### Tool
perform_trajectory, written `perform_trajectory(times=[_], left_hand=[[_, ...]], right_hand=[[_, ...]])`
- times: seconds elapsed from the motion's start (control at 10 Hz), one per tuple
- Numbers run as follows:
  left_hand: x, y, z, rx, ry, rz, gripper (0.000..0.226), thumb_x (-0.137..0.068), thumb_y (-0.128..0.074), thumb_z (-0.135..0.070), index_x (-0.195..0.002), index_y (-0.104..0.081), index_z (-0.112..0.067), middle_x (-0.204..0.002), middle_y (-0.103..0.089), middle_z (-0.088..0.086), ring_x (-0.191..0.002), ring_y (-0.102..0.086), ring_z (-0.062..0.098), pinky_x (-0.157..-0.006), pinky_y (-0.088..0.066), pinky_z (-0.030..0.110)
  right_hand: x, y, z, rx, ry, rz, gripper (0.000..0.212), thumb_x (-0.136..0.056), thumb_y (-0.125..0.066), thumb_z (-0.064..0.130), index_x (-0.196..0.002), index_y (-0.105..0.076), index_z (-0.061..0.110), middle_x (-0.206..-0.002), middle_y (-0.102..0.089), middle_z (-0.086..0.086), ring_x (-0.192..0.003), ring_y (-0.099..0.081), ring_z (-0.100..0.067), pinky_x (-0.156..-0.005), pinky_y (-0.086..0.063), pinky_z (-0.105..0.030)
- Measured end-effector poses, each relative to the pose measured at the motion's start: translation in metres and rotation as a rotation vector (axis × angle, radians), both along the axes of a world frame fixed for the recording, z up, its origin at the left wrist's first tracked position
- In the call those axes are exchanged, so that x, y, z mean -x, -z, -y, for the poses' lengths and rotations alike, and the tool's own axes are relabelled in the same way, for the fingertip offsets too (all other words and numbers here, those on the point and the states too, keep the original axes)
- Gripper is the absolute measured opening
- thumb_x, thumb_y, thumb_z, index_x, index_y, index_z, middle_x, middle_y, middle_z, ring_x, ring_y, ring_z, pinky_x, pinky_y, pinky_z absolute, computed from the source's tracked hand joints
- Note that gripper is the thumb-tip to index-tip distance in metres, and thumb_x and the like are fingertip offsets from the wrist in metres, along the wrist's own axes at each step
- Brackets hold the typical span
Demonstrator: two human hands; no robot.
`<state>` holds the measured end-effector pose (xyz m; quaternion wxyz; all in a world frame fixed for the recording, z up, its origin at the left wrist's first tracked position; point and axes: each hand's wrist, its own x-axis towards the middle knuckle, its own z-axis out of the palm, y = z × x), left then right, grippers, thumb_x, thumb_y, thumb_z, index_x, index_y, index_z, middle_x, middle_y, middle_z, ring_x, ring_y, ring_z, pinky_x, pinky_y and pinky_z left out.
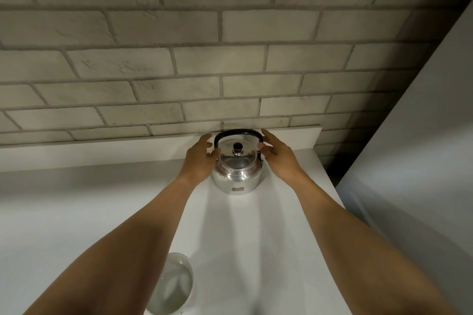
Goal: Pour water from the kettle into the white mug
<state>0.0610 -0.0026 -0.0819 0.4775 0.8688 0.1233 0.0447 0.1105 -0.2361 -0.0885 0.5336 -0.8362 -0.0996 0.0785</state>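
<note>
2 bare hands reach forward over a white counter point(76, 212), 1 on each side of 1 steel kettle point(236, 176). The kettle stands upright on the counter between the hands, close to the low white ledge point(102, 148) at the foot of a grey brick wall point(179, 59). Its 1 black handle point(239, 133) arches upright over the lid, and the lid carries 1 dark knob point(238, 147).

The left hand point(199, 161) lies against the kettle's left shoulder, fingers spread and slack, its fingertips up by the handle's left end. The right hand point(279, 156) is just beside the kettle's right side, fingers extended and apart, thumb near the handle's right end. Neither hand is closed around anything; whether the right one actually touches the metal cannot be told.

1 white mug point(171, 286) sits well behind the hands, near the viewer, beneath the left forearm, partly hidden by it, its mouth open upward.

A pale panel point(422, 135) rises to the right of the right arm.
</note>
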Motion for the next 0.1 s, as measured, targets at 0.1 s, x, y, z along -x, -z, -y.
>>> perform_trajectory(times=[0.1], left_hand=[[-0.0004, -0.0042, 0.0056, -0.103, -0.001, 0.047, 0.067, -0.102, -0.062, -0.033, -0.16, -0.032, -0.019, -0.159, -0.043, 0.008, -0.145, -0.045, 0.029, -0.117, -0.037, 0.038]], right_hand=[[0.0053, 0.0028, 0.0111, 0.033, 0.079, 0.041, 0.065, -0.104, -0.057, 0.043, -0.163, -0.032, 0.033, -0.164, -0.046, 0.003, -0.147, -0.047, -0.018, -0.11, -0.036, -0.022]])
